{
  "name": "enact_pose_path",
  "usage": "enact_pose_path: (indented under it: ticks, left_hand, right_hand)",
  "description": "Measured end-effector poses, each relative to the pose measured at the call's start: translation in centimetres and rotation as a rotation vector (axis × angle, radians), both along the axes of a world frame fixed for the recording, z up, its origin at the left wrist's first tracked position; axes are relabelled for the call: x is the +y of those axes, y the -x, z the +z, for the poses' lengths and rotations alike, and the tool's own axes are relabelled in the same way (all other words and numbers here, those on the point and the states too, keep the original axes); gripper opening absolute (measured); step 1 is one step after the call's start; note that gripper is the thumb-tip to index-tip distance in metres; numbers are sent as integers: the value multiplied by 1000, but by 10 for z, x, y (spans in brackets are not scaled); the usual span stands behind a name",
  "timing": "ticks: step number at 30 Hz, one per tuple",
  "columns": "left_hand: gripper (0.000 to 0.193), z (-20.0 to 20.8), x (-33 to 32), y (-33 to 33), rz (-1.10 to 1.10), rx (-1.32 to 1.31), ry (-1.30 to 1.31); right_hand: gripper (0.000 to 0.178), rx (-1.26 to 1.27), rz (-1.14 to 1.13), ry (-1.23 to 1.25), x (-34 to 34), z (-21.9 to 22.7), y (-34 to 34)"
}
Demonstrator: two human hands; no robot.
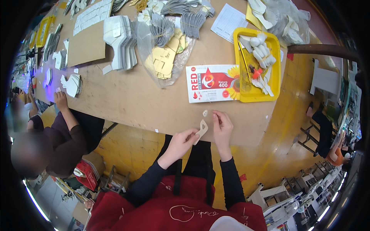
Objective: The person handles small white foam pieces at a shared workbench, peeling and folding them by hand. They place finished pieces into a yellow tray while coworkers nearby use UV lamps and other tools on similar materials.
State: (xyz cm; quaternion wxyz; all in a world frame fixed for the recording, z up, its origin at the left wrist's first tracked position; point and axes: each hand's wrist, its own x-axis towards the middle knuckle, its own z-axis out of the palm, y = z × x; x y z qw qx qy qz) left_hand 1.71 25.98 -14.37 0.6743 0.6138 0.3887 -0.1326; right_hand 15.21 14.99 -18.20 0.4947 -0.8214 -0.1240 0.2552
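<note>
At the table's near edge my left hand point(180, 143) pinches a flat cream cut piece point(202, 129) with an opening near its upper end. The piece stands tilted, its lower end running past my fingers. Just beyond it is a small pale oval piece point(205, 113) with dark marks. My right hand point(222, 125) is right beside this oval, its thumb and forefinger pressed together. Whether anything tiny is between those fingertips, I cannot make out.
A red-and-white printed box point(196, 84) lies beyond my hands, touching a yellow tray point(276, 77) with white bundles. Stacked grey-white cut pieces point(119, 42) and a clear bag point(148, 65) of yellow pieces lie farther left. A co-worker point(63, 142) sits at left.
</note>
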Motion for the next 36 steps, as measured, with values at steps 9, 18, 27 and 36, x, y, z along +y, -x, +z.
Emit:
enact_pose_path:
  ticks: [9, 18, 27, 36]
  left_hand:
    - [21, -25, -12, -11, 165, -84, 135]
    - [26, -30, -26, -16, 210, 11, 56]
    - [22, -36, -22, -50, 167, 57, -645]
    - [20, -43, -30, -55, 123, 78, -791]
  right_hand:
    - [14, 530, 65, -39, -20, 7, 0]
    - [14, 524, 35, -78, -27, -7, -12]
    - [16, 645, -31, -71, -34, -2, -21]
    - [10, 654, -3, -148, -37, 5, -22]
